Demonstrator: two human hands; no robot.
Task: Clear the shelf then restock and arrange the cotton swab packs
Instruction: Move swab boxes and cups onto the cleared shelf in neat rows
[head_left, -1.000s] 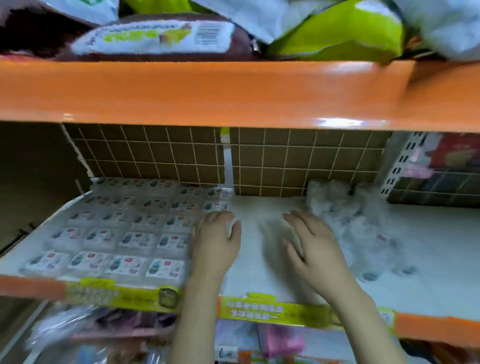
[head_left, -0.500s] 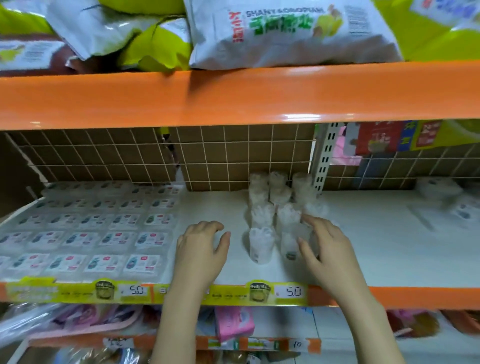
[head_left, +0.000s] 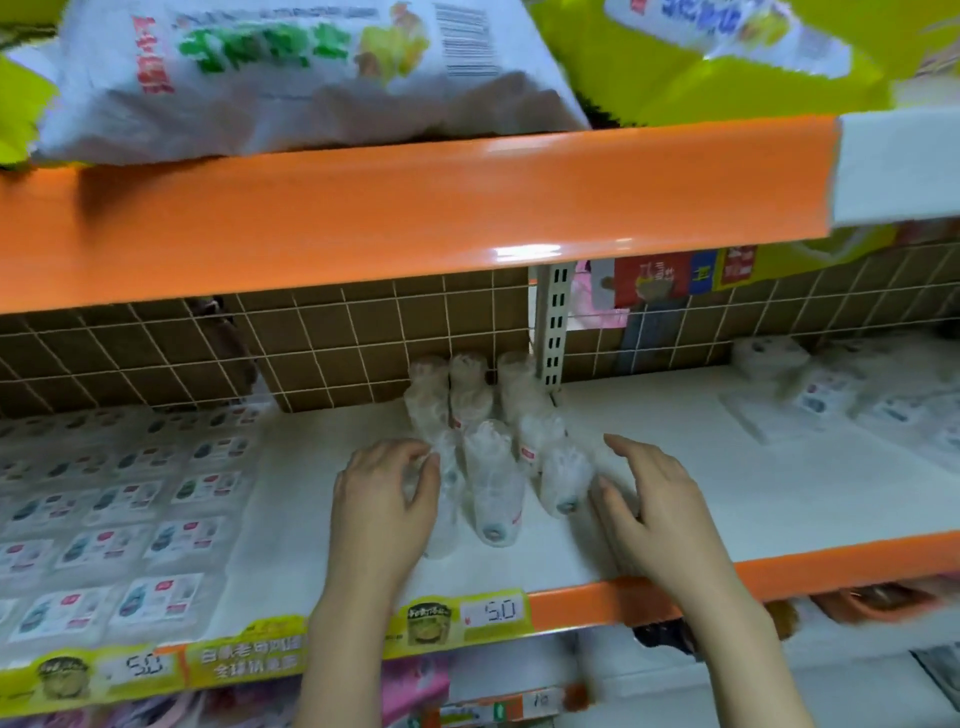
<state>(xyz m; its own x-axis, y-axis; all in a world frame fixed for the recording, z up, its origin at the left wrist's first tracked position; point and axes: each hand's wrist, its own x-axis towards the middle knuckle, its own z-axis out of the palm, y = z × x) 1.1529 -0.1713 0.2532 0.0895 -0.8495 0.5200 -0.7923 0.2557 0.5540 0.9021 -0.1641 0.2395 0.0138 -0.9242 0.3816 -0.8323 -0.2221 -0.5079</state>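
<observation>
We bracket the cotton swab packs (head_left: 491, 483) on the shelf (head_left: 675, 499) to square the rows: left hand (head_left: 387, 499) fingers curl on the front-left pack, right hand (head_left: 644, 499) fingers spread, just right of them.

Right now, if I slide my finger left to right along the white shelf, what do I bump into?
Flat labelled packs → left hand → clear cotton swab packs → right hand → blurry white packs.

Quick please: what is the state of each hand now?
Left hand: fingers curled around the left front swab pack.
Right hand: open, holding nothing.
</observation>
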